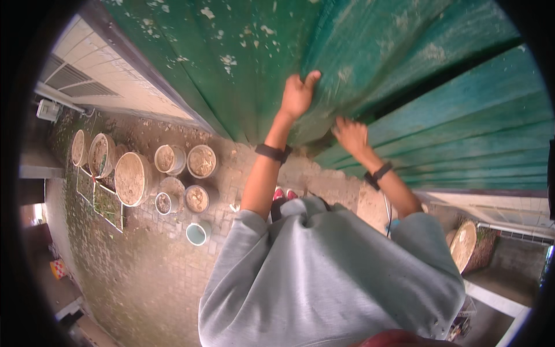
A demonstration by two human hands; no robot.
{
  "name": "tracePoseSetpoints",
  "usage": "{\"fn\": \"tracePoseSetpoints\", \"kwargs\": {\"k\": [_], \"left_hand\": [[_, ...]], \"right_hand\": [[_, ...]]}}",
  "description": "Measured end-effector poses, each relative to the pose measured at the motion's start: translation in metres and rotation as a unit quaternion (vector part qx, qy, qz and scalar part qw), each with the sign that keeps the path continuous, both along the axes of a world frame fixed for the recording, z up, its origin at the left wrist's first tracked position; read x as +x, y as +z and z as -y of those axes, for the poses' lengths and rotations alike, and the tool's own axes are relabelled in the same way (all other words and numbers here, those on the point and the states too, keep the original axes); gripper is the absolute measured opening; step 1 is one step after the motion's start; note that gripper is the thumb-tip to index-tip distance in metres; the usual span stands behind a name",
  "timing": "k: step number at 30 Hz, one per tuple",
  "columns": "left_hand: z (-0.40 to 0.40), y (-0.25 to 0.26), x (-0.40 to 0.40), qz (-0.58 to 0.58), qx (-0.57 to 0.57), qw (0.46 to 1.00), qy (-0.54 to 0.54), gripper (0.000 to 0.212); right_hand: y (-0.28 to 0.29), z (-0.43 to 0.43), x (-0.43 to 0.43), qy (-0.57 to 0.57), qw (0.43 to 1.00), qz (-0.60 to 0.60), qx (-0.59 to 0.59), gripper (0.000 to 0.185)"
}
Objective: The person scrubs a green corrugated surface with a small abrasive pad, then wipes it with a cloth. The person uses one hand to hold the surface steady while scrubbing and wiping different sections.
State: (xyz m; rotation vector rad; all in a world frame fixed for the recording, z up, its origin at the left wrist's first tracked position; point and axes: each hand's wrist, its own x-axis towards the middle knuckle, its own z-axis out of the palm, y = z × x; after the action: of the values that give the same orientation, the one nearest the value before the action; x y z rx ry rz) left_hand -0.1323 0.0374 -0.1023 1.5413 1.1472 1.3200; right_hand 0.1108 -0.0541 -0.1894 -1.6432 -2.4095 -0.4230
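A green corrugated metal door (243,56) with flaking paint fills the top of the head view. My left hand (299,93) is against its surface, thumb raised and fingers curled, their tips hidden. At the bent lower edge beside a dark gap (438,82) is my right hand (351,134), its fingers bent and slightly blurred. Whether either hand grips the metal is not clear. Beyond the gap, a second green corrugated panel (468,139) runs to the right. Dark bands circle both wrists.
Several soil-filled round pots (134,178) stand on the brick paving (143,264) to the left, near a pale green bucket (197,234). White pipe frames (108,208) lie beside them. Tiled wall (108,65) adjoins the door; another round pot (463,247) is at far right.
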Motion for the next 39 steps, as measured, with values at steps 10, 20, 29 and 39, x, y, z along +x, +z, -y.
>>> {"fn": "tracePoseSetpoints", "kwargs": {"k": [10,20,29,39], "left_hand": [[0.032,0.011,-0.002,0.012,0.018,1.000,-0.023,0.036],[0.001,0.032,-0.020,0.053,0.235,0.967,0.081,0.073],[-0.106,0.017,-0.101,0.129,-0.006,0.991,-0.033,0.063],[-0.063,-0.024,-0.081,0.166,-0.027,0.984,-0.050,0.027]], "right_hand": [[-0.123,0.287,0.186,-0.502,0.773,-0.097,-0.376,0.036],[-0.121,0.261,0.162,-0.516,0.774,-0.193,-0.310,0.043],[-0.037,0.119,0.060,-0.235,0.810,-0.500,-0.197,0.041],[0.507,-0.107,-0.088,0.268,0.808,-0.020,0.524,0.035]]}}
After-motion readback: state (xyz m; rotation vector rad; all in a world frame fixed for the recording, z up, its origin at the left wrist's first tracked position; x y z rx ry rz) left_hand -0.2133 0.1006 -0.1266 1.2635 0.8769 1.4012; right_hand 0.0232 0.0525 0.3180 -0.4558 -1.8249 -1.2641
